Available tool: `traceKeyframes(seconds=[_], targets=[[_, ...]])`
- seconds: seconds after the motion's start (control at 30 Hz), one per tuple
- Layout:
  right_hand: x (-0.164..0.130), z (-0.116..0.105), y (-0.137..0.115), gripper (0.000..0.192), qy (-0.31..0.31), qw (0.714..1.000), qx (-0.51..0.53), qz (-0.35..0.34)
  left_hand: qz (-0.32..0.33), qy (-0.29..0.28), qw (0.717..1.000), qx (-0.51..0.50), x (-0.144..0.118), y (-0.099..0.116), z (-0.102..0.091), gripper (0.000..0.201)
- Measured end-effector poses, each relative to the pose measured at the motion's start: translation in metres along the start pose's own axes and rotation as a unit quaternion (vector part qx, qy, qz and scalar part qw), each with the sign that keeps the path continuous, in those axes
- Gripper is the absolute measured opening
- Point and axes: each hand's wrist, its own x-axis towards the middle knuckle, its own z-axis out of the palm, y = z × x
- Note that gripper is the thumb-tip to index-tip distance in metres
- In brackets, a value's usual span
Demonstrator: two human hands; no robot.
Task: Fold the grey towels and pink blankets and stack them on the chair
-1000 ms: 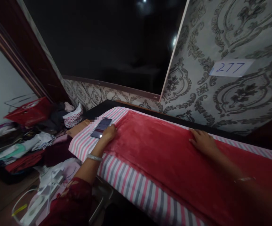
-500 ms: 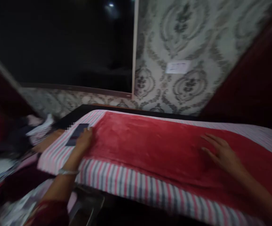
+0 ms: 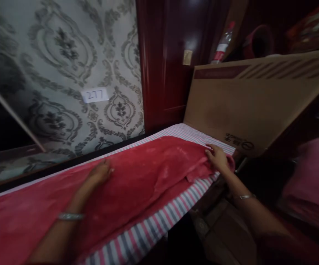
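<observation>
A long piece of soft red plush cloth (image 3: 148,169) lies over a padded board with a striped pink, grey and white cover (image 3: 137,235). On the cloth's middle part rests my left hand (image 3: 100,175), slightly blurred, fingers loosely bent and apart. My right hand (image 3: 218,158) touches the cloth's right end, its thumb and fingers spread. There the cloth is rumpled, with a fold at its front edge and a rounded end beside my wrist. Each wrist wears a bracelet.
Behind the board's right end stands a large cardboard box (image 3: 244,99), with a bottle (image 3: 222,46) behind its top edge. A patterned wall with a paper label (image 3: 95,95) runs along the back, beside a dark red door panel (image 3: 159,73). Pink fabric (image 3: 312,176) is piled at right.
The view has turned to the right, bringing the box and the board's right end into sight. My left hand has left the phone area; my right hand has reached the cloth's right end.
</observation>
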Motion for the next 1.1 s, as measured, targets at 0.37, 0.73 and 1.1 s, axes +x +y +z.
traceKeyframes(seconds=[0.37,0.73,1.1], targets=[[-0.008,-0.031,0.048,0.066,-0.069,0.985,-0.102,0.119,0.262,-0.011,0.963,0.065,-0.007,0.107,0.096,0.051],[0.002,-0.041,0.030,0.041,-0.072,0.927,-0.134,0.342,0.325,0.097,0.939,0.053,0.006,0.089,0.121,0.049],[0.054,-0.067,-0.030,0.033,0.004,0.951,-0.134,0.280,0.325,0.093,0.941,0.027,0.010,0.085,0.125,0.049]])
